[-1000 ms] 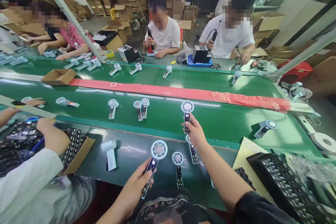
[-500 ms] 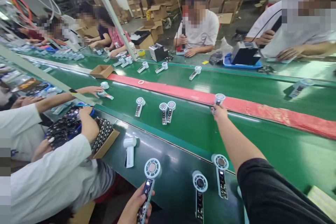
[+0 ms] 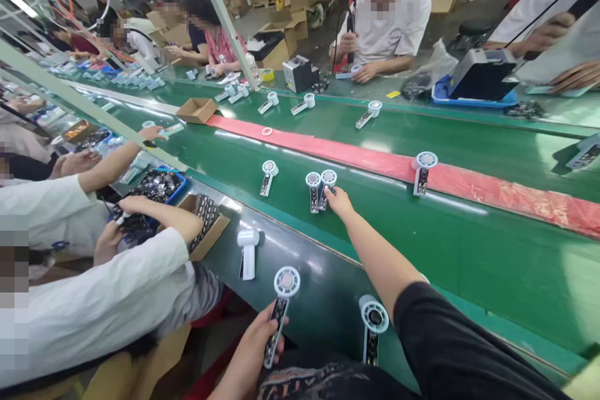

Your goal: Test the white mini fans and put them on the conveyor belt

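Observation:
My left hand (image 3: 255, 342) is wrapped round the handle of a light-blue handheld fan (image 3: 287, 282), its round grille up and the circuit board along the handle bare. Out over the green belt, my right hand (image 3: 340, 204) has its fingers closed at the handle of another handheld fan (image 3: 329, 177). That one lies against a similar fan (image 3: 313, 180) on its left. Farther right, a fan (image 3: 426, 160) rests across the edge of the red strip. Near my body, one more open-handled fan (image 3: 374, 317) lies on the dark bench, partly beside my sleeve.
A red strip (image 3: 365, 159) runs along the green belt (image 3: 375, 225), with a cardboard tray (image 3: 197, 110) at its far end. To my left, a co-worker's arms (image 3: 154, 256) reach over a box of circuit boards (image 3: 209, 225). A white fan (image 3: 248, 253) lies on the bench nearby. Other people work opposite.
My right hand has let go of the fan at the red strip and moved left to the pair of fans. My left hand still holds its fan. The camera view has shifted.

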The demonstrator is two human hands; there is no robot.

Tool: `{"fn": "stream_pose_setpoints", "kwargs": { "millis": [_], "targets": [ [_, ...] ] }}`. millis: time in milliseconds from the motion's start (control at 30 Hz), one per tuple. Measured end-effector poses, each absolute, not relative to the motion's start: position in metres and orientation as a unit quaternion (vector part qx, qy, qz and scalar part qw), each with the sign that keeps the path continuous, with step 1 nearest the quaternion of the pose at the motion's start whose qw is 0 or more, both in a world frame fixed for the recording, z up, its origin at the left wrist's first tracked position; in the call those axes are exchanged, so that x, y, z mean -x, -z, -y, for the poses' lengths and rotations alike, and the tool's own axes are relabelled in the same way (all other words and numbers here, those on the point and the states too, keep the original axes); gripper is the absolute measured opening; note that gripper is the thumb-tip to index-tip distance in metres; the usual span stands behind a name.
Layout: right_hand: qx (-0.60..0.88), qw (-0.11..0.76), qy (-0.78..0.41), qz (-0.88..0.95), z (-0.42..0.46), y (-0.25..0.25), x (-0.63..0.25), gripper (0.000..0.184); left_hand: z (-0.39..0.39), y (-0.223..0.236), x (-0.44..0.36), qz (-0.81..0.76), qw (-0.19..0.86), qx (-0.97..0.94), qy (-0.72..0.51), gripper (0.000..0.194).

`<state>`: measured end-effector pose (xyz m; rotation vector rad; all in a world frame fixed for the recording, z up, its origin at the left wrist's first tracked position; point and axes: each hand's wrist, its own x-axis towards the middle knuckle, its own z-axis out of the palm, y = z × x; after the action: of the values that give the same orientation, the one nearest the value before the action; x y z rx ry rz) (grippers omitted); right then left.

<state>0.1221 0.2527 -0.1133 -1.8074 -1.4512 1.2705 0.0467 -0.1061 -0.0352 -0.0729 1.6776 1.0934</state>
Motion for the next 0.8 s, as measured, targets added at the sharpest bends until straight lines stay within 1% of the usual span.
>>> {"fn": "stream_pose_setpoints", "kwargs": {
  "millis": [67, 167, 233, 300, 367, 467, 567, 667, 800],
  "targets": [
    [0.667, 0.198, -0.488, 0.527, -0.241, 0.121, -0.099, 0.029, 0.097, 0.022, -0.045, -0.696, 0.537, 0.01, -0.477, 0.07],
    [0.675, 0.156, -0.514, 0.506, -0.239, 0.124, -0.1, 0.031, 0.086, 0.003, -0.043, -0.677, 0.516, -0.022, -0.524, 0.066],
    [0.669, 0.146, -0.543, 0.486, -0.241, 0.121, -0.116, 0.03, 0.082, -0.005, -0.04, -0.66, 0.505, -0.037, -0.554, 0.062],
    [0.655, 0.155, -0.578, 0.462, -0.238, 0.114, -0.139, 0.029, 0.079, -0.01, -0.035, -0.643, 0.499, -0.053, -0.578, 0.059],
    [0.636, 0.186, -0.606, 0.44, -0.224, 0.102, -0.163, 0.026, 0.075, -0.012, -0.029, -0.622, 0.504, -0.07, -0.595, 0.057],
    [0.605, 0.267, -0.624, 0.416, -0.187, 0.078, -0.192, 0.02, 0.066, -0.012, -0.019, -0.585, 0.523, -0.097, -0.612, 0.055],
    [0.563, 0.353, -0.632, 0.398, -0.142, 0.052, -0.206, 0.029, 0.053, -0.012, -0.009, -0.556, 0.546, -0.13, -0.612, 0.053],
    [0.519, 0.412, -0.64, 0.388, -0.099, 0.025, -0.206, 0.038, 0.039, -0.013, -0.001, -0.527, 0.574, -0.171, -0.603, 0.051],
    [0.472, 0.484, -0.637, 0.372, -0.052, -0.006, -0.194, 0.036, 0.02, -0.017, 0.0, -0.482, 0.622, -0.22, -0.576, 0.052]
  ]
}}
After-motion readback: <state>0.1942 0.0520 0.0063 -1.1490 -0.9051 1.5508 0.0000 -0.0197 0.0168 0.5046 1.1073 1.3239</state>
